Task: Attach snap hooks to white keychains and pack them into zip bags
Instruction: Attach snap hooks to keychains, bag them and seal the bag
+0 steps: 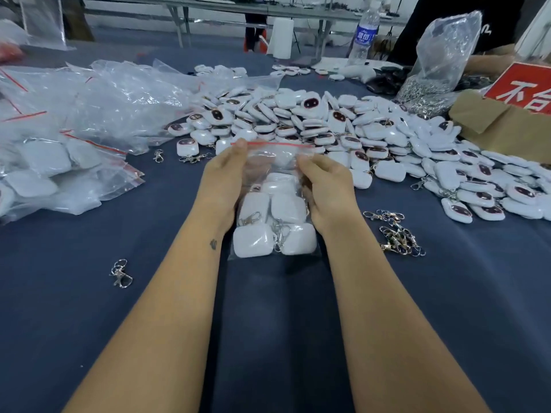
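Clear zip bag (272,210) w/ white keychains (253,241) + hooks, upright, red-strip top.

Red sign (527,90) cut off at rt edge; fingers (240,144) behind zip bag (272,186)

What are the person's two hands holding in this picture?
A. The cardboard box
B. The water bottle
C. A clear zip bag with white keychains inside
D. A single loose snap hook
C: the left hand and right hand grip the sides of a clear zip bag with a red seal strip, and white keychains with snap hooks lie inside it.
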`<state>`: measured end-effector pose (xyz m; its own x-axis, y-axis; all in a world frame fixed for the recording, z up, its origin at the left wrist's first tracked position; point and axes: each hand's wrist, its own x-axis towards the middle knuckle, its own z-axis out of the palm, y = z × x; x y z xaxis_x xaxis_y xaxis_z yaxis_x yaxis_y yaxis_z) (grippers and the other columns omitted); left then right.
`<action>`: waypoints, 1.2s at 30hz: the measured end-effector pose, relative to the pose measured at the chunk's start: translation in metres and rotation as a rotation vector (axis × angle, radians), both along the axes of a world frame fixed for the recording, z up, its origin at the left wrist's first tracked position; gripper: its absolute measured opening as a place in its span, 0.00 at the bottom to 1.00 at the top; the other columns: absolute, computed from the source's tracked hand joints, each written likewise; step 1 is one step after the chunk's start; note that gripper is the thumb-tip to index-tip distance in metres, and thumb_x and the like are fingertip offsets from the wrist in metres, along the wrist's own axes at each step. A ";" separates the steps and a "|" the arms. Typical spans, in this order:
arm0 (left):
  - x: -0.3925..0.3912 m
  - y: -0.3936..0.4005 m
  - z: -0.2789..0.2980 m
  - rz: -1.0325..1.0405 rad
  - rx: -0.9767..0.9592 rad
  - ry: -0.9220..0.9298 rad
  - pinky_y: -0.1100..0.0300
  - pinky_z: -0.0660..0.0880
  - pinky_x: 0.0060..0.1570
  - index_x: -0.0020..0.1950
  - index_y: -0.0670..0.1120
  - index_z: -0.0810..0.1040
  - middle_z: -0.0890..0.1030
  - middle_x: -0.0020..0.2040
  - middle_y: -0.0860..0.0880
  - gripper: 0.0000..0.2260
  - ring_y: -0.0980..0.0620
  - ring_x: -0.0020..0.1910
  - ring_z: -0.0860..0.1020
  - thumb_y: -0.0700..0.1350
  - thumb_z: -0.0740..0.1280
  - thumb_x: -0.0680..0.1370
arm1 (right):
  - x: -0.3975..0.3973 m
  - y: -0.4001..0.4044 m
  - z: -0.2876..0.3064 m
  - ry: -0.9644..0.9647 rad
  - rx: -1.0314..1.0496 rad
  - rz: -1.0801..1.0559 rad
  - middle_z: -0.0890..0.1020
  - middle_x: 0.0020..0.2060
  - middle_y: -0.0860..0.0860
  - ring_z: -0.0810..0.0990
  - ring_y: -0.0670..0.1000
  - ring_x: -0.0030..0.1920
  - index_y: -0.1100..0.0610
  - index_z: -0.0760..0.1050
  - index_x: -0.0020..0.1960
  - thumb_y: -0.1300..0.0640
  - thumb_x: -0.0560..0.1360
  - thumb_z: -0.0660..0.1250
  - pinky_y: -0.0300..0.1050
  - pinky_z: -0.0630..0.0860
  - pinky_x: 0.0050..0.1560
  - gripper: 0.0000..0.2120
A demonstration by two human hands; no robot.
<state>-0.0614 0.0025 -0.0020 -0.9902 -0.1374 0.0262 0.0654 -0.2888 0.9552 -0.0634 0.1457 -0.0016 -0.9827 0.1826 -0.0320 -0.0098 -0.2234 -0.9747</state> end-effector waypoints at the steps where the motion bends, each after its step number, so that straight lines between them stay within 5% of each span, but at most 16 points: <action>1: 0.002 0.001 0.001 0.020 0.012 0.039 0.62 0.79 0.35 0.51 0.50 0.83 0.87 0.44 0.47 0.13 0.51 0.42 0.85 0.52 0.60 0.83 | 0.000 0.001 0.000 0.006 -0.022 -0.015 0.76 0.35 0.54 0.71 0.50 0.35 0.56 0.80 0.40 0.61 0.78 0.68 0.41 0.71 0.37 0.08; 7: 0.001 0.005 -0.001 0.037 0.027 0.021 0.60 0.80 0.31 0.56 0.47 0.79 0.87 0.44 0.46 0.14 0.50 0.39 0.85 0.56 0.60 0.82 | -0.002 0.003 0.002 0.032 -0.155 -0.059 0.76 0.28 0.48 0.70 0.46 0.30 0.58 0.79 0.39 0.61 0.78 0.69 0.41 0.72 0.37 0.08; 9: 0.000 0.005 0.000 0.040 0.100 -0.060 0.61 0.79 0.30 0.51 0.44 0.79 0.86 0.44 0.44 0.11 0.49 0.40 0.86 0.52 0.66 0.80 | -0.001 0.003 0.001 0.041 -0.195 -0.070 0.77 0.28 0.48 0.71 0.45 0.29 0.59 0.79 0.40 0.61 0.78 0.69 0.41 0.73 0.38 0.08; 13: 0.002 0.005 -0.003 0.053 0.210 -0.055 0.53 0.82 0.45 0.39 0.45 0.84 0.86 0.42 0.45 0.08 0.46 0.44 0.85 0.42 0.71 0.78 | 0.000 0.001 0.001 0.054 -0.216 -0.080 0.77 0.31 0.51 0.72 0.48 0.32 0.61 0.79 0.40 0.61 0.78 0.69 0.47 0.73 0.45 0.08; 16: 0.003 0.002 -0.003 0.083 0.206 -0.045 0.61 0.80 0.35 0.33 0.48 0.85 0.83 0.34 0.49 0.13 0.52 0.34 0.83 0.45 0.71 0.77 | 0.000 0.001 0.000 0.058 -0.226 -0.092 0.76 0.31 0.52 0.70 0.48 0.32 0.62 0.79 0.44 0.63 0.78 0.68 0.46 0.73 0.43 0.05; 19: 0.002 0.003 -0.003 0.085 0.225 -0.033 0.62 0.80 0.36 0.33 0.50 0.86 0.82 0.33 0.52 0.15 0.56 0.32 0.80 0.47 0.69 0.79 | 0.000 0.002 0.001 0.058 -0.244 -0.093 0.75 0.30 0.51 0.70 0.46 0.30 0.62 0.79 0.44 0.63 0.78 0.68 0.41 0.71 0.37 0.04; 22: 0.001 0.003 -0.004 0.077 0.269 -0.016 0.63 0.80 0.38 0.37 0.52 0.87 0.81 0.34 0.52 0.13 0.58 0.34 0.80 0.47 0.68 0.79 | 0.000 0.002 0.002 0.057 -0.251 -0.089 0.76 0.28 0.50 0.71 0.48 0.31 0.57 0.79 0.37 0.62 0.77 0.70 0.43 0.71 0.39 0.09; 29: -0.004 0.000 -0.010 0.111 0.322 -0.057 0.60 0.81 0.38 0.41 0.43 0.82 0.84 0.36 0.48 0.07 0.52 0.36 0.83 0.44 0.71 0.77 | 0.000 0.001 -0.001 0.075 -0.277 -0.150 0.77 0.29 0.49 0.72 0.47 0.31 0.56 0.78 0.38 0.64 0.76 0.69 0.42 0.73 0.40 0.08; 36: -0.005 -0.001 -0.012 0.096 0.346 -0.002 0.58 0.81 0.39 0.36 0.48 0.85 0.84 0.36 0.48 0.10 0.53 0.35 0.83 0.40 0.71 0.77 | -0.001 -0.001 0.000 0.067 -0.244 -0.133 0.78 0.29 0.48 0.72 0.48 0.33 0.55 0.79 0.37 0.63 0.76 0.71 0.44 0.73 0.43 0.09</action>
<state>-0.0663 0.0014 -0.0140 -0.9723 -0.2301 -0.0398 0.1063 -0.5877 0.8021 -0.0644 0.1451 -0.0015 -0.9519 0.3053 -0.0264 -0.1176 -0.4433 -0.8886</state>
